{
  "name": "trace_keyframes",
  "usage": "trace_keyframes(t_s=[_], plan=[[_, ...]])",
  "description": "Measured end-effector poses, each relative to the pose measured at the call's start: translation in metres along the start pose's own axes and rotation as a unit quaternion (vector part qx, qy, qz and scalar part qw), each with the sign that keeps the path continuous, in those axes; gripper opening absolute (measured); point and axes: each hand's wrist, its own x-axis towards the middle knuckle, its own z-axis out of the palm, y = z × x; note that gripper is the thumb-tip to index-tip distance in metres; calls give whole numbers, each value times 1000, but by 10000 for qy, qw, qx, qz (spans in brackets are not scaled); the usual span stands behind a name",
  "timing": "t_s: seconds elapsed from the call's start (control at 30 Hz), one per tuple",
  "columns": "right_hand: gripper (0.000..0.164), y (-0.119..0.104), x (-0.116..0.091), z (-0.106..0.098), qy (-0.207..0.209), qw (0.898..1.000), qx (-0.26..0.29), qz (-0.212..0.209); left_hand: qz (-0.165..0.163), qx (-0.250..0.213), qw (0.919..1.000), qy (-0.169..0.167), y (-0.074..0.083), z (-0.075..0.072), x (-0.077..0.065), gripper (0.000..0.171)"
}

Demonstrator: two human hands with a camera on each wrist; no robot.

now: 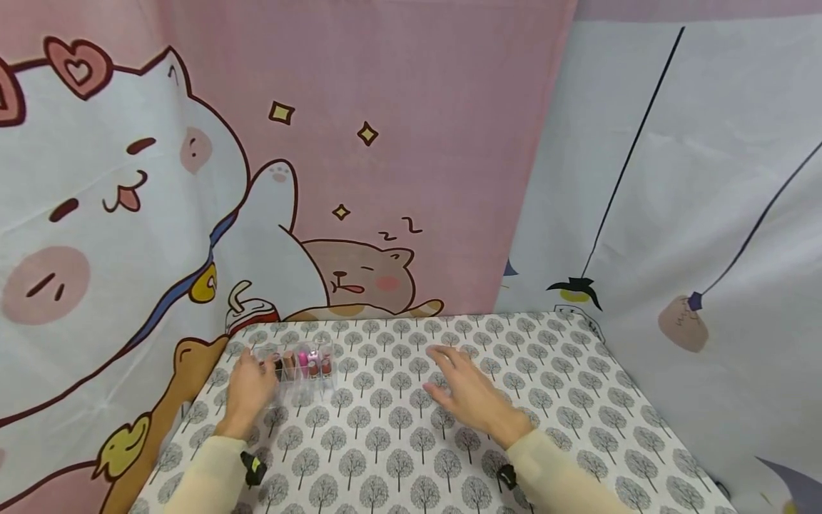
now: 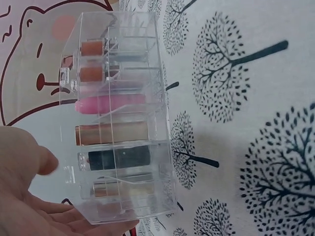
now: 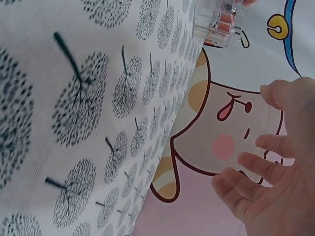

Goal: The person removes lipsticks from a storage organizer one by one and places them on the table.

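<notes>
A clear plastic lipstick organizer (image 1: 302, 391) stands at the left of the table, with several lipsticks in its compartments. In the left wrist view a pink tube (image 2: 110, 104), a copper-coloured tube (image 2: 110, 134) and a black tube (image 2: 120, 159) show through its wall. My left hand (image 1: 249, 389) is at the organizer's left end, thumb apart from the box. Its fingers (image 2: 74, 219) extend along that end; whether they touch it I cannot tell. My right hand (image 1: 467, 389) hovers above the middle of the table, fingers spread and holding nothing.
A white cloth with a grey tree print (image 1: 398, 464) covers the table. Behind it hangs a pink curtain (image 1: 437, 157) with cartoon cats, and a pale curtain (image 1: 726, 178) hangs on the right. Dark straps (image 1: 253, 468) show at both wrists.
</notes>
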Motion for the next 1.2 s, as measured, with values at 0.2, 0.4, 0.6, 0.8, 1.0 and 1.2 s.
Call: trace_keyframes(t_s=[0.2,0.4,0.6,0.8,1.0,1.2], plan=[[75,-11,8,4,-23,9998,17,-187,81,160,9998,87,-2,-5,-3,63],[71,-16,17,13,-79,9995,157,-268,125,326,9994,66,-3,-8,-2,60],[67,-23,28,21,-147,9985,402,-333,-54,277,9996,-29,0,-10,-3,64],[66,-32,39,34,-372,9966,643,-358,-148,285,9994,-83,2,-10,-5,62],[66,-41,46,41,-494,9959,667,-366,28,287,9995,-132,-1,-9,-8,60],[67,-49,50,43,-613,9958,596,-325,101,288,9995,-90,3,-8,-11,59]])
